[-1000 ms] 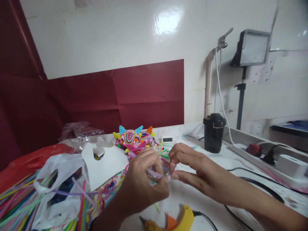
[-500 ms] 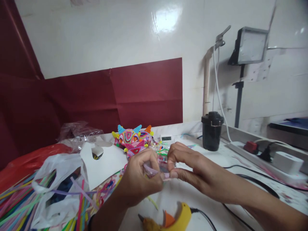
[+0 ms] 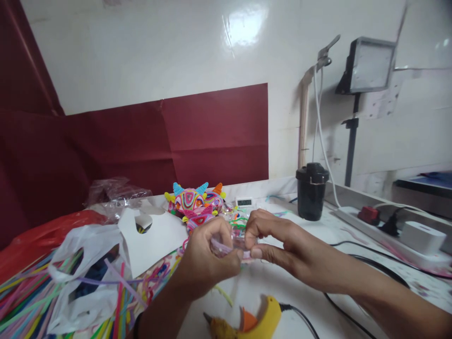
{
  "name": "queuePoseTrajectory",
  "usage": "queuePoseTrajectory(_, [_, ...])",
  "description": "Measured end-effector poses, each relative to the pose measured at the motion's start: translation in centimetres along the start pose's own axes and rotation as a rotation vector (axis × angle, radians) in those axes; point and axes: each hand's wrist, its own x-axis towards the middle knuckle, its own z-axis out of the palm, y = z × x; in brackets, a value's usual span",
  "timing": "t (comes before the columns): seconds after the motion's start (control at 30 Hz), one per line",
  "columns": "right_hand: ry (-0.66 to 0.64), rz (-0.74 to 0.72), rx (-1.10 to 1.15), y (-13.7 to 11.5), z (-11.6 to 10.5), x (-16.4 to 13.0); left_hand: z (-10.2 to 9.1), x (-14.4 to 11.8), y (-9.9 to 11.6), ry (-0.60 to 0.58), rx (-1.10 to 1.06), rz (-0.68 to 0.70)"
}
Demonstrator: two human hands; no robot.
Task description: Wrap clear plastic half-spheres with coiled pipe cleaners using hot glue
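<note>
Two hands meet over the middle of the white desk point(image 3: 318, 235), and between them runs a thin pale-pink straw point(image 3: 226, 248). The left hand point(image 3: 206, 256) has its fingers curled shut around one end of the straw, thumb on top; the right hand point(image 3: 278, 240) pinches the other end between thumb and bent forefinger, so the two sets of fingertips are almost touching. Something small and clear sits between the fingers too, but it is too blurred to make out. Just beyond the fingers lies a bright spiked ornament point(image 3: 194, 202) coiled in pink, yellow, blue and orange, and a small digital clock point(image 3: 244, 202) stands just to its right. Below the fingers, near the desk's front edge, lies a yellow glue gun point(image 3: 254, 322) with an orange trigger and a black cord. To the left of the left hand are a white plastic bag point(image 3: 84, 263), a white card cut-out point(image 3: 151, 242) and a spread of coloured straws point(image 3: 24, 301). Well off to the right of the right hand stands a black lidded pot point(image 3: 311, 190), with a power strip point(image 3: 388, 235) farther right.
</note>
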Motion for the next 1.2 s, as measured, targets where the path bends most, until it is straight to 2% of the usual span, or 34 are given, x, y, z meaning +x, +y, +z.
queuePoseTrajectory(0.33, [-0.019, 0.025, 0.022, -0.1, -0.3, 0.1, -0.2, 0.0, -0.2, 0.009, -0.059, -0.03])
queuePoseTrajectory(0.53, [0.054, 0.1, 0.082, -0.1, 0.4, 0.3, 0.0, 0.2, -0.5, 0.035, -0.062, -0.043])
queuePoseTrajectory(0.8, [0.079, 0.084, 0.048, 0.1, 0.9, 0.3, 0.1, 0.1, -0.5, 0.054, -0.031, -0.021])
queuePoseTrajectory(1.03, [0.039, 0.082, 0.146, 0.2, 0.0, 0.4, -0.2, 0.1, -0.6, 0.036, -0.126, -0.038])
queuePoseTrajectory(1.2, [0.061, 0.072, 0.155, 0.1, 0.1, 0.3, -0.3, 0.2, -0.7, 0.036, -0.182, -0.049])
